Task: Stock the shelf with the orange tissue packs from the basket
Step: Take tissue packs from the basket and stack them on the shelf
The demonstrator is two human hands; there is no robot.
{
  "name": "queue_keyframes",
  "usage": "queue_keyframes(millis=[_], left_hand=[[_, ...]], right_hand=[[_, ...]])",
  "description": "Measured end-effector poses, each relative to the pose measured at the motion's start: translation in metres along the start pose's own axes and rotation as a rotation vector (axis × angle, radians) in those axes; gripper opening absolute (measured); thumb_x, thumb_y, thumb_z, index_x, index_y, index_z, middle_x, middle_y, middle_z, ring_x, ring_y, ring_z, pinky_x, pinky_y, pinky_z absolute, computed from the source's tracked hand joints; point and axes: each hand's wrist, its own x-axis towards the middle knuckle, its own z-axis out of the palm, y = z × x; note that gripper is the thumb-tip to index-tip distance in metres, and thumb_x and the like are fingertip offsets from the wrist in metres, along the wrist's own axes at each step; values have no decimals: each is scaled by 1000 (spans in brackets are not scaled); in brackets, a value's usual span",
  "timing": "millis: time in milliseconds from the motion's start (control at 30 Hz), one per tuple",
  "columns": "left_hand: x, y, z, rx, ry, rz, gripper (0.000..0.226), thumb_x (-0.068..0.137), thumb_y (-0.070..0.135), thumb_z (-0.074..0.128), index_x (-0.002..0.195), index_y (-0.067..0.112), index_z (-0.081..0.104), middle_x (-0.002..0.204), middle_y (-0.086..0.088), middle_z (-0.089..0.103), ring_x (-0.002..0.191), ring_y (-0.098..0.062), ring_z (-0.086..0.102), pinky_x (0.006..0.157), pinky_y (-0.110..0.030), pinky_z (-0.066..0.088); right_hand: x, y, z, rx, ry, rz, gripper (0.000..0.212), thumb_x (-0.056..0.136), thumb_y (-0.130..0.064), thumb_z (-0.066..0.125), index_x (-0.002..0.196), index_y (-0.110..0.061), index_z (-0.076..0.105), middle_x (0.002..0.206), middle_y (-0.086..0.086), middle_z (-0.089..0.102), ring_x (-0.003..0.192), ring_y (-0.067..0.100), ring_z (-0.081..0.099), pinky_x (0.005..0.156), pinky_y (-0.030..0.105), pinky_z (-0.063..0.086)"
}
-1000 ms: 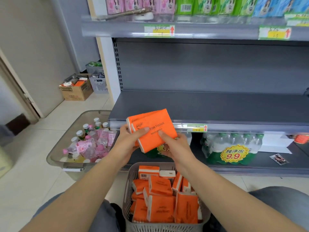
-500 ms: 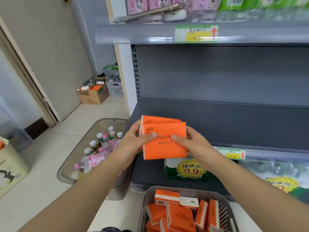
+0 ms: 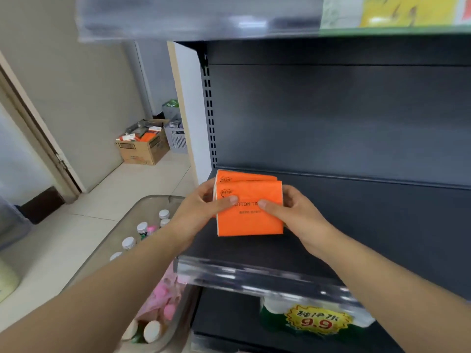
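1. Front rail [image 3: 254, 276], lower centre: a glossy strip with both forearms passing above it. The wrists should stay lifted clear of it.
2. Left hand [image 3: 204, 212] and right hand [image 3: 295, 215], mid-frame: each thumb is pressed on the front face and the fingers are curled round a side edge, clamping the load between them.
3. Tissue packs [image 3: 249, 217], centre: two orange packs, one behind the other and upright, above the left end of the shelf [image 3: 369, 238]. Whether they touch the shelf cannot be told.
4. Shelf surface: bare and dark, with open room to the right and behind the packs.
5. Side post [image 3: 209, 110] and back panel [image 3: 331, 118]: these form the left and rear limits. The packs are best set down square, pushed back into that corner.
6. Upper shelf [image 3: 198, 19], top of frame: it overhangs, with ample headroom beneath.
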Motion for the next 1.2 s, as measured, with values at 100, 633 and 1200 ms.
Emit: queue_keyframes(millis=[100, 633, 1200], left_hand=[[27, -4, -4, -11, 21, 29, 64, 57, 44, 85, 116, 29, 64, 109, 5, 72, 102, -12, 68, 80, -24, 56], [127, -10, -13, -42, 81, -10, 49, 80, 11, 76, 125, 19, 58, 124, -4, 64, 112, -24, 63, 100, -48, 49], [160, -24, -5, -9, 51, 7, 46, 93, 7, 60, 133, 24, 44, 111, 6, 62, 102, -12, 61, 80, -28, 51]], right_hand=[[31, 3, -2, -15, -9, -30, 61, 74, -35, 78, 128, -27, 51, 120, -7, 63, 107, 12, 63, 95, 38, 51], [132, -1, 6, -32, -40, -66, 50, 86, -6, 66, 119, -39, 46, 121, -3, 60, 113, 18, 57, 101, 47, 45], [162, 9, 13, -97, 87, -48, 62, 85, -10, 68, 137, -27, 39, 125, -3, 57, 113, 16, 55, 98, 37, 46]])
